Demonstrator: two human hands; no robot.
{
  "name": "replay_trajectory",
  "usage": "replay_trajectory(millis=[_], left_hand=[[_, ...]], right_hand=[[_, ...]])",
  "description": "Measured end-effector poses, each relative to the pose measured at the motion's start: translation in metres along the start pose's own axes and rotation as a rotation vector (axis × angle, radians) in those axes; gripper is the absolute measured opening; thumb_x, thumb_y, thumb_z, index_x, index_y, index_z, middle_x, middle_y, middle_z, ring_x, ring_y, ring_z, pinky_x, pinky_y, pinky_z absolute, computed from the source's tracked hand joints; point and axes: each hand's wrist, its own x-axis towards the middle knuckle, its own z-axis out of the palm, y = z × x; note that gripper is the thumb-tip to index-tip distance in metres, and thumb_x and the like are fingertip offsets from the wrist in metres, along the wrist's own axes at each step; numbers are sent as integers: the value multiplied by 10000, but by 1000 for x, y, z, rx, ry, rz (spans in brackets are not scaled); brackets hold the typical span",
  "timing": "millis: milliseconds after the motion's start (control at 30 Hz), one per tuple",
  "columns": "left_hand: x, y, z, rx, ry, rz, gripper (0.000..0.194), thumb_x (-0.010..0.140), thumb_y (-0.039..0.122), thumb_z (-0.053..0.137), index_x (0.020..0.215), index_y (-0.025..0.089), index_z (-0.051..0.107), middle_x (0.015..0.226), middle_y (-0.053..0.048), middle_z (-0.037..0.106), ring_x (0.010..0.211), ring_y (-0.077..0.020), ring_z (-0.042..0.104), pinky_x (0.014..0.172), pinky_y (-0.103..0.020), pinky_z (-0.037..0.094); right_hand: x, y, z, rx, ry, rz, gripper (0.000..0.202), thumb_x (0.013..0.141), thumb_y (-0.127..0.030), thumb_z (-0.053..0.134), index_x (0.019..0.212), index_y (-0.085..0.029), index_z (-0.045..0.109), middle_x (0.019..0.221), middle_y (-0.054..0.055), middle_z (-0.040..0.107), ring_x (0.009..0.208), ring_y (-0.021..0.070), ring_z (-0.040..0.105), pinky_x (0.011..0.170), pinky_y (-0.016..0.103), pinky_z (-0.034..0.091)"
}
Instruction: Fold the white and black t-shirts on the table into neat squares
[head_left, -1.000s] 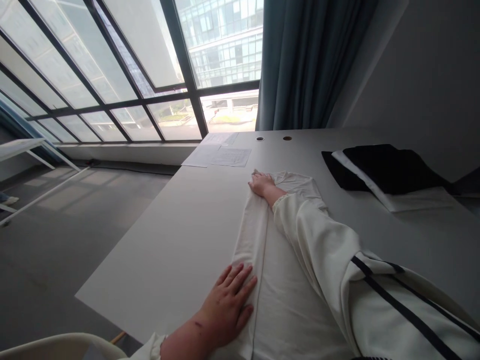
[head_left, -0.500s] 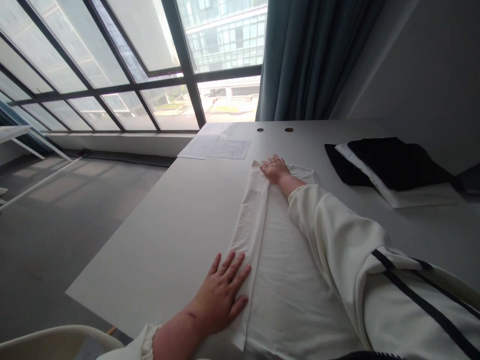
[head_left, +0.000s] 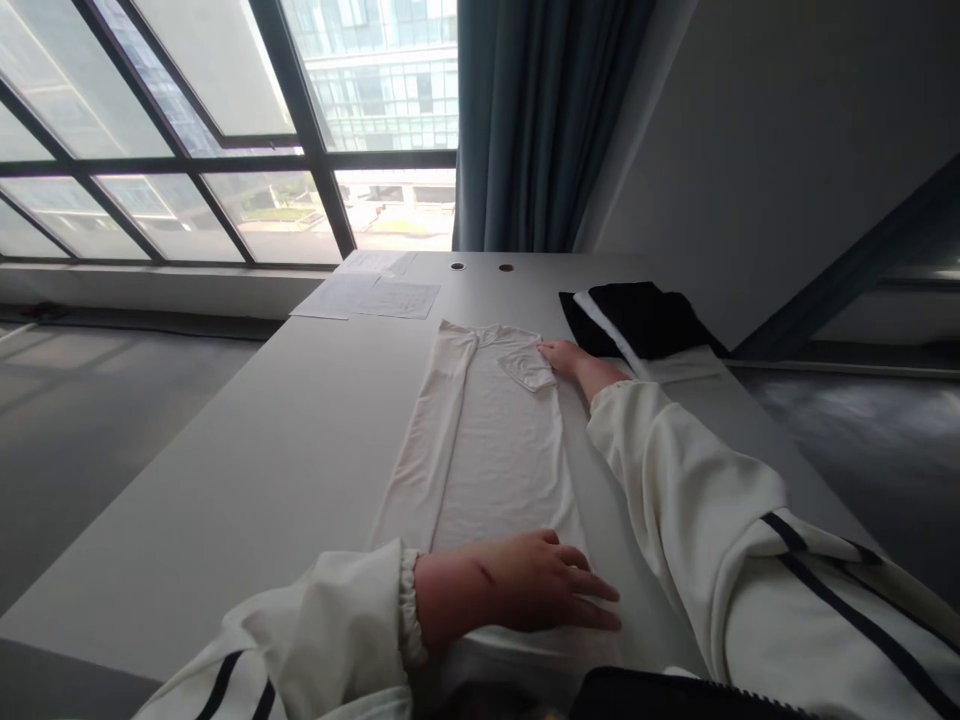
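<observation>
A white garment [head_left: 506, 450] lies lengthwise on the pale table, its left side folded inward in a long strip. A small sleeve-like flap [head_left: 529, 368] rests on its upper right part. My right hand [head_left: 562, 357] touches the garment's upper right edge beside that flap, fingers close together; whether they pinch cloth is not clear. Over the near end, my left hand [head_left: 544, 585] reaches across to the right edge with fingers apart, palm down.
Paper sheets [head_left: 364, 292] lie at the table's far left, near two round cable holes. Folded black and white fabrics [head_left: 645, 318] are stacked at the back right. Windows and a blue curtain [head_left: 525, 130] stand beyond the table [head_left: 247, 480].
Both hands have left the folded left strip and moved to the garment's right side. The flap now shows on top and the right edge lies narrower. The view has turned right.
</observation>
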Motion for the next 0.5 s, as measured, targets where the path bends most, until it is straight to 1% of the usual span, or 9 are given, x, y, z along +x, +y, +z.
replay_trajectory(millis=[67,100,167,200,267,367,433,500], left_hand=[[18,2,3,24,-52,-3,270,1045,266,603,1251,385,731,1265,11,754,1019,-180,682,741,-343,479],[24,4,4,39,-83,-11,217,1034,268,622,1191,351,747,1156,-1,769,952,-182,677,712,-341,466],[28,7,2,72,-135,-20,94,997,249,670,1011,291,753,1005,-10,755,895,-189,654,690,-343,445],[27,8,0,84,-146,-19,72,981,242,688,939,274,737,983,-12,742,891,-191,641,689,-344,435],[22,11,-7,97,-126,-26,93,974,237,694,886,263,709,1024,-15,723,881,-187,613,693,-347,416],[5,17,-22,82,-48,-42,62,1004,253,663,962,275,703,1121,-13,704,884,-181,574,723,-359,407],[-11,21,-32,67,-19,-67,34,998,253,678,975,275,691,1079,-13,698,886,-187,554,744,-374,402],[-29,27,-41,59,-2,-109,52,975,255,715,947,272,675,991,-11,680,879,-197,541,747,-386,390]], right_hand=[[0,0,2,39,-73,-24,319,1039,-358,579,1205,-216,811,1263,96,793,1078,200,736,948,253,513],[1,1,3,67,-92,-28,339,1051,-356,554,1237,-211,797,1293,97,782,1106,200,734,965,258,512],[3,2,4,108,-101,-33,375,1070,-341,505,1297,-200,767,1358,99,753,1168,200,719,1006,267,502],[4,3,5,126,-98,-36,388,1075,-334,490,1324,-195,753,1390,98,736,1197,201,709,1030,271,494],[6,2,5,154,-82,-43,404,1084,-332,475,1361,-194,734,1442,95,705,1247,204,688,1075,278,476],[9,-4,4,179,-52,-55,422,1090,-359,481,1403,-190,709,1493,108,665,1316,219,657,1120,292,457],[11,-11,3,190,-33,-67,442,1095,-369,470,1435,-181,682,1521,118,641,1358,222,632,1140,303,450],[15,-22,1,195,-15,-81,462,1101,-368,446,1464,-171,653,1546,122,618,1390,224,609,1158,323,444]])
